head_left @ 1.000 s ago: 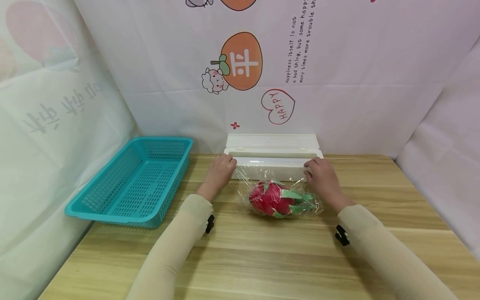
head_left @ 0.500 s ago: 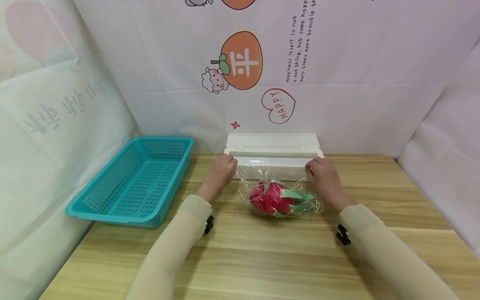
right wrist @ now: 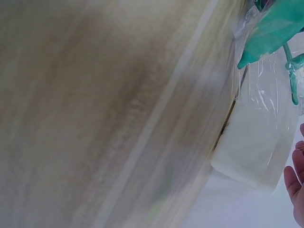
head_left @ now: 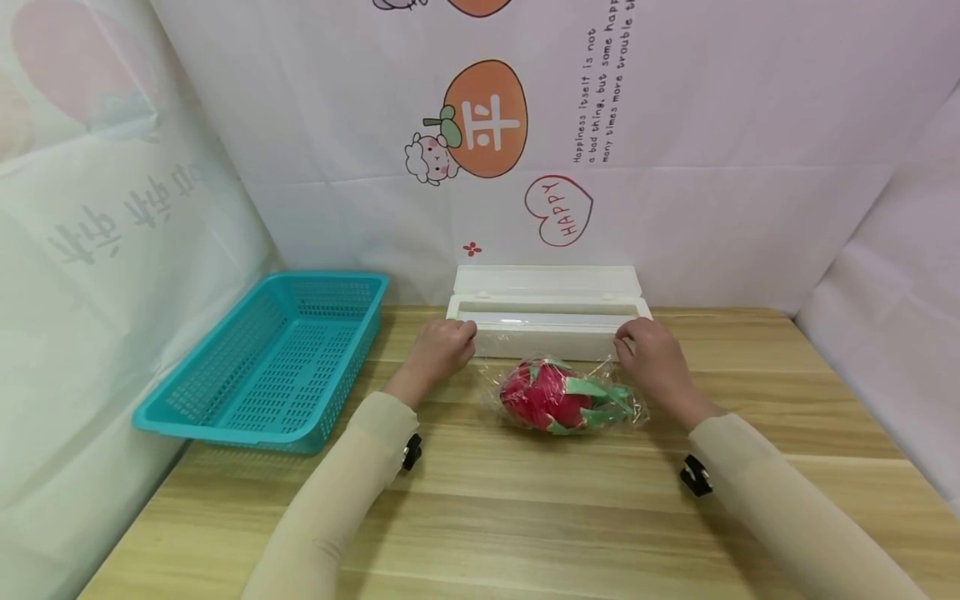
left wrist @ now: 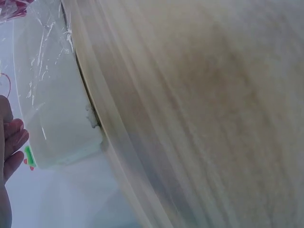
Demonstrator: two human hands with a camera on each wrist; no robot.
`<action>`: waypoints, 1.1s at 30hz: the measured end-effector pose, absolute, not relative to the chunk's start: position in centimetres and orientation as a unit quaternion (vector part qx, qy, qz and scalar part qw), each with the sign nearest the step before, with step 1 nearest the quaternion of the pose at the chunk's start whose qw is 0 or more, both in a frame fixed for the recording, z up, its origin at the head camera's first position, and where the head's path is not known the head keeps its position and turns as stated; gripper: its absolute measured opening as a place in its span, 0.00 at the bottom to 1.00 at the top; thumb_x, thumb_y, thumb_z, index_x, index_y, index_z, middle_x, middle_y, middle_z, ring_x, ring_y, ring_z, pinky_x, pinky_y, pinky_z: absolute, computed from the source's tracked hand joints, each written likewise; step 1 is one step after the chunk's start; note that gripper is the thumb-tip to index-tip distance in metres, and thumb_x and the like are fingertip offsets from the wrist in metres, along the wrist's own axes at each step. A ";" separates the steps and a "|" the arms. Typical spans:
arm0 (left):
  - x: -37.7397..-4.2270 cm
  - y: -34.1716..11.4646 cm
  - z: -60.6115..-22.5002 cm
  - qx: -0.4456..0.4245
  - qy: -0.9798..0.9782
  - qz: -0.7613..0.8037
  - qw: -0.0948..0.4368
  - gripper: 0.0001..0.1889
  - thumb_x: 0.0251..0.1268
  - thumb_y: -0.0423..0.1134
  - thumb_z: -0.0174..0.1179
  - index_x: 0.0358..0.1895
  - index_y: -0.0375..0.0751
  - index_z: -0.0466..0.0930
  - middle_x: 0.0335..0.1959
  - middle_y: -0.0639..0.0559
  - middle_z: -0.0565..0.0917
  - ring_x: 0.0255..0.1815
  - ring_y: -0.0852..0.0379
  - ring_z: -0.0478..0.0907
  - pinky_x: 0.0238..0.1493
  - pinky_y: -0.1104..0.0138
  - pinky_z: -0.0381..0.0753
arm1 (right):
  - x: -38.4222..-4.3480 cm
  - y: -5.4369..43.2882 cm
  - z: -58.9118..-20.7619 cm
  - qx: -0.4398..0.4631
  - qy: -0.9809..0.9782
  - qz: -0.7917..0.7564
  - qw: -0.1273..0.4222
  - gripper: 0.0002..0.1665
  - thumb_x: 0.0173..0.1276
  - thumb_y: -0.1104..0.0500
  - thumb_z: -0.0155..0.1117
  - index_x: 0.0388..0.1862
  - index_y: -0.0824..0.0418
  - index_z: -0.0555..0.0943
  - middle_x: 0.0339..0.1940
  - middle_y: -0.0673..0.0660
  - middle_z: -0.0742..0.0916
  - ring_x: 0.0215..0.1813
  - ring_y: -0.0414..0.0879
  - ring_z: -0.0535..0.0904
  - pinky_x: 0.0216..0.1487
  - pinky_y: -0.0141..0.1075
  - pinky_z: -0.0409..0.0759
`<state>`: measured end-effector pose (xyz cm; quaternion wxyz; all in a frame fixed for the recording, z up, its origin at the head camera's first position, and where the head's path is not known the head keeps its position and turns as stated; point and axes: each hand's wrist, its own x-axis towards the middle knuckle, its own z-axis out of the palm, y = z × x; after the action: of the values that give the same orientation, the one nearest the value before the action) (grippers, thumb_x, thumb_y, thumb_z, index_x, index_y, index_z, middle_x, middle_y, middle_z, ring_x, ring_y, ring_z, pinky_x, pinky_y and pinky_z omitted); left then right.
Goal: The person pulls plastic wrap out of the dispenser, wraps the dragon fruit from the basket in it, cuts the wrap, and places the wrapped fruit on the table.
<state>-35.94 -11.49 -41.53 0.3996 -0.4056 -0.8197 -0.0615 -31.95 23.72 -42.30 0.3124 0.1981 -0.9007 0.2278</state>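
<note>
A red dragon fruit with green leaf tips lies on the table, loosely covered in clear cling film. Right behind it stands a white cling film box, its lid raised and the roll showing inside. At the box's left front corner my left hand pinches the film with curled fingers. My right hand does the same at the right corner, thumb against forefinger. In the left wrist view, film hangs over the box front. A green leaf tip shows large in the right wrist view.
A turquoise plastic basket stands at the left of the wooden table. Close behind the box rises a white printed cloth, with more cloth along both sides.
My left hand has dropped slightly toward me, and my right hand has shifted a little right and down. The film between hands and fruit sits lower and looks slacker. The fruit stays in place.
</note>
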 end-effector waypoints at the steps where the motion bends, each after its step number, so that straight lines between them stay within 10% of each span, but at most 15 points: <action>1: -35.9 -11.5 -41.5 -0.406 -0.822 -0.066 0.394 0.06 0.51 0.27 0.60 0.24 0.38 0.73 0.14 0.51 0.73 0.15 0.52 0.70 0.19 0.61 0.71 | -31.8 23.7 -42.2 0.197 -0.902 0.231 0.307 0.03 0.58 0.72 0.64 0.32 0.71 0.79 0.33 0.65 0.84 0.38 0.60 0.79 0.41 0.52 0.79; 13: -35.1 -11.5 -40.9 -0.374 -0.864 -0.108 0.320 0.09 0.57 0.25 0.59 0.41 0.34 0.82 0.29 0.45 0.85 0.28 0.51 0.81 0.33 0.61 0.81 | -31.1 23.8 -41.9 0.186 -0.906 0.249 0.286 0.02 0.64 0.70 0.61 0.35 0.68 0.77 0.29 0.64 0.85 0.29 0.57 0.80 0.32 0.51 0.79; 33: -33.3 -12.2 -40.5 -0.370 -0.866 -0.132 0.310 0.03 0.57 0.27 0.63 0.34 0.36 0.83 0.31 0.46 0.85 0.34 0.49 0.82 0.38 0.58 0.81 | -29.3 24.7 -41.4 0.243 -0.888 0.206 0.332 0.07 0.61 0.71 0.67 0.39 0.69 0.81 0.28 0.61 0.86 0.25 0.51 0.80 0.26 0.46 0.78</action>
<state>-33.33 -12.20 -40.53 0.3100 -0.3699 -0.8658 -0.1323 -29.34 24.70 -41.42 0.3318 0.2431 -0.8880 0.2057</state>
